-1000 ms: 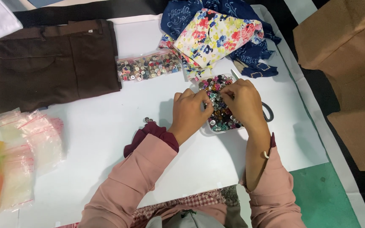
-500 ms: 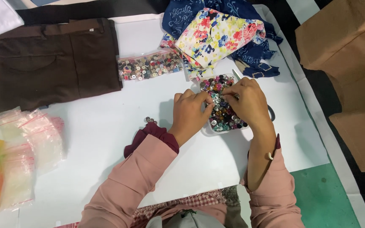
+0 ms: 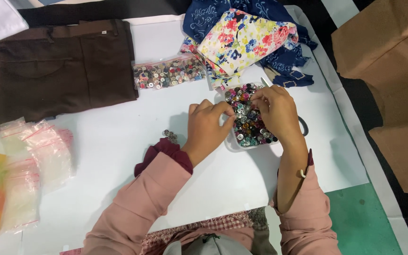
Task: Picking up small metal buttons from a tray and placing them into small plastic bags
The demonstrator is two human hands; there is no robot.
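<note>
your left hand (image 3: pixel 207 123) and right hand (image 3: pixel 276 112) both sit over the clear tub of mixed buttons (image 3: pixel 249 123), as half a second back; only your right fingers have crept slightly toward the tub's near end. fingertips of both hands are pinched narrow among the buttons; whether either has one, cannot tell. just outside your left wrist lies a small loose cluster of buttons (image 3: pixel 169 135). beyond your knuckles: a bagged lot of buttons (image 3: pixel 168 74) and floral cloth (image 3: pixel 246 40).

Two hands (image 3: pixel 208 125), one button tray (image 3: pixel 249 141), one button bag (image 3: pixel 168 75), one brown garment (image 3: pixel 57 71)
</note>
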